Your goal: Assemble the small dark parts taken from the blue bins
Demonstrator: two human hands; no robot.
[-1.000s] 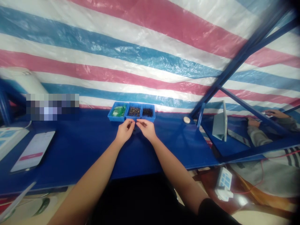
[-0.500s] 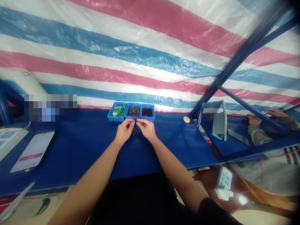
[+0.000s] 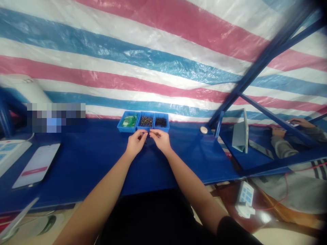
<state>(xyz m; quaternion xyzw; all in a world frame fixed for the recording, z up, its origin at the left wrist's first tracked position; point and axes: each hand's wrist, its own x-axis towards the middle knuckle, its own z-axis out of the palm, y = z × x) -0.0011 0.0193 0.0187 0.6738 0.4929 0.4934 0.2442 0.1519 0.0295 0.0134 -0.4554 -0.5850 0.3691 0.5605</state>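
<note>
My left hand and my right hand meet fingertip to fingertip over the blue table, just in front of three small blue bins. Both are pinched closed; whatever sits between the fingers is too small to make out. The left bin holds something green in clear plastic. Small brass-and-dark metal parts fill the middle bin. In the right bin lie small black parts. A few tiny dark bits seem to lie beneath my fingers.
A phone with a lit screen lies at the left, beside a white power strip. A round whitish object rests near the blue frame post. Beyond it are a tablet and another person's hands. Striped sheeting hangs behind.
Both hands stay pinched together in almost the same place, with only slight finger movement. The whole view has shifted a few pixels.
</note>
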